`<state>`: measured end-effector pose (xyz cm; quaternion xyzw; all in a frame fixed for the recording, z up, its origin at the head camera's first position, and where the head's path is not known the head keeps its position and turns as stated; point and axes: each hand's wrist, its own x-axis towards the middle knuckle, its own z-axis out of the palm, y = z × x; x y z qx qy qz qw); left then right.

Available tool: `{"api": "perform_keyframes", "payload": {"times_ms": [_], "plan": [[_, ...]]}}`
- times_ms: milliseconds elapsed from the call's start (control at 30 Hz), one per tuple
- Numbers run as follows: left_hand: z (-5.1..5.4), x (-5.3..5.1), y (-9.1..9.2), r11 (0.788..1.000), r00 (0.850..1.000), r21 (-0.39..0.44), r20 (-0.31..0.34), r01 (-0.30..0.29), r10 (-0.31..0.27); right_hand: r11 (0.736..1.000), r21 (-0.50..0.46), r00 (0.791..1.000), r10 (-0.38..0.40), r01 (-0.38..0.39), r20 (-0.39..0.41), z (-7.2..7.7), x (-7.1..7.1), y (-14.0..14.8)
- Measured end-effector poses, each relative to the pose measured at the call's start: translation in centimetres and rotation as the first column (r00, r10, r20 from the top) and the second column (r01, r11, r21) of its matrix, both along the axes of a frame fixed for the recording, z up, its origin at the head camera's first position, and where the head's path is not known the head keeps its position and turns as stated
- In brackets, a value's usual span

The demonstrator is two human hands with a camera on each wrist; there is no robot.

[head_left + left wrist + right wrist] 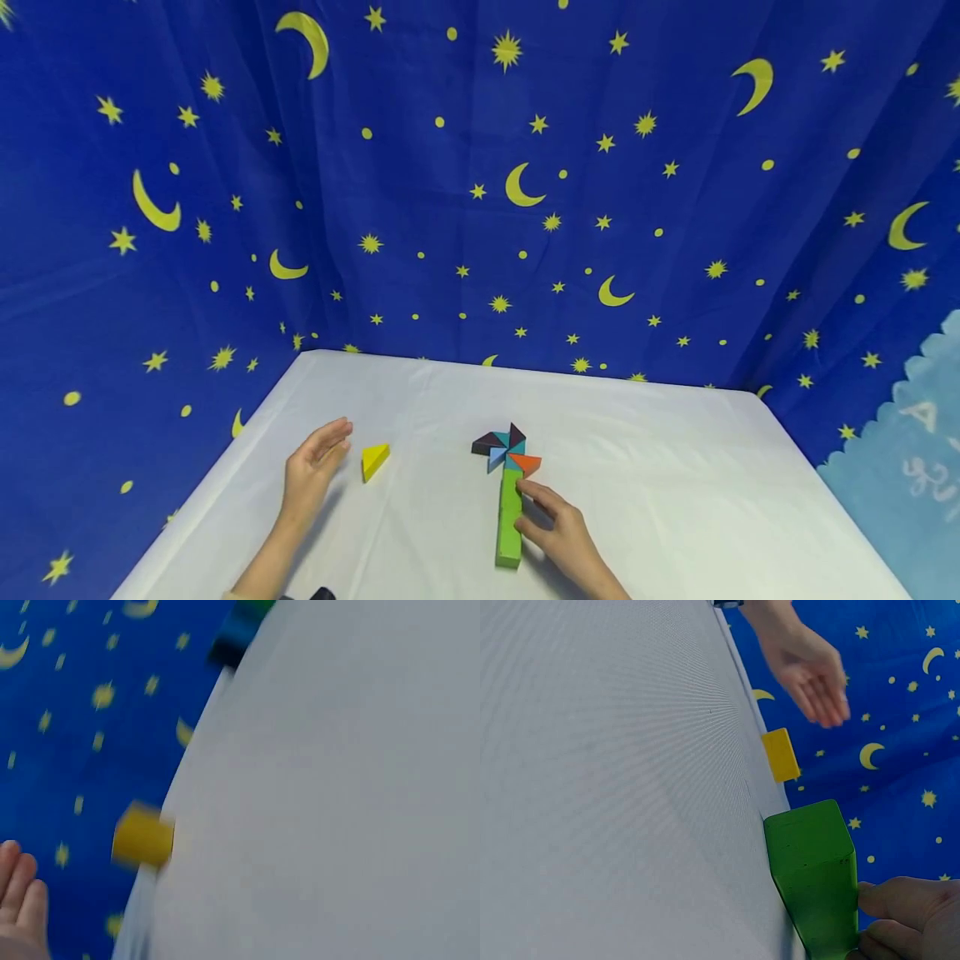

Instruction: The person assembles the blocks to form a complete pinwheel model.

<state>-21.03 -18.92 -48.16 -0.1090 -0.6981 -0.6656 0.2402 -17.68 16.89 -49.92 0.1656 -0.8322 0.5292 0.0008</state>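
Two green blocks lie end to end on the white table, forming a stem. Above them, small triangular blocks in dark purple, teal, light blue and orange fan out like a pinwheel. My right hand touches the right side of the green blocks with fingertips and thumb; the right wrist view shows fingers against the side of a green block. To the left, a yellow triangular block lies apart. My left hand hovers left of it, holding nothing, fingers fairly straight.
The white table extends on both sides of the blocks. A blue curtain with yellow moons and stars stands behind and at the sides. A light blue panel with white lettering hangs at right.
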Motion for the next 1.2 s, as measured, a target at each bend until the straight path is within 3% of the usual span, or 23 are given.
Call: {"api": "perform_keyframes", "payload": {"times_ms": [67, 167, 267, 367, 533, 767, 867, 1000, 1200], "plan": [[-0.8, 0.0, -1.8, 1.0, 0.996, -0.024, 0.086, -0.01, 0.012, 1.0, -0.003, 1.0, 0.002, -0.002, 0.016, 0.0, 0.0, 0.0], [-1.7, -0.1, -3.1, 0.981, 0.99, -0.19, 0.144, 0.029, -0.002, 1.0, -0.002, 1.0, 0.003, -0.003, 0.019, -0.1, -0.2, 0.1], [-2.3, -0.4, -3.1, 0.949, 0.98, -0.31, 0.197, 0.063, 0.0, 1.0, -0.004, 1.0, 0.002, -0.002, 0.001, -0.1, -0.2, 0.0], [-2.7, -0.7, -2.6, 0.921, 0.972, -0.38, 0.235, 0.085, 0.007, 1.0, 0.01, 1.0, 0.0, 0.0, -0.023, 0.0, -0.3, 0.0], [-3.2, -1.1, -2.1, 0.868, 0.984, -0.493, 0.177, 0.06, 0.033, 1.0, 0.01, 1.0, -0.008, 0.008, -0.023, 0.0, -0.3, 0.0], [-3.5, -1.3, -1.9, 0.826, 0.99, -0.563, 0.12, 0.002, 0.079, 1.0, -0.009, 1.0, -0.004, 0.004, 0.006, 0.1, -0.1, -0.1], [-3.5, -1.5, -1.6, 0.826, 0.986, -0.564, 0.139, 0.005, 0.089, 1.0, -0.015, 1.0, -0.004, 0.004, 0.013, 0.2, -0.2, -0.1], [-3.1, -1.4, -0.9, 0.849, 0.983, -0.528, 0.162, 0.01, 0.09, 1.0, -0.013, 1.0, 0.001, -0.001, 0.019, 0.1, -0.2, -0.1], [-1.6, -0.8, 2.3, 0.895, 0.993, -0.442, 0.122, 0.053, 0.001, 1.0, -0.007, 1.0, -0.013, 0.013, 0.016, 0.1, -0.1, -0.1]]}}
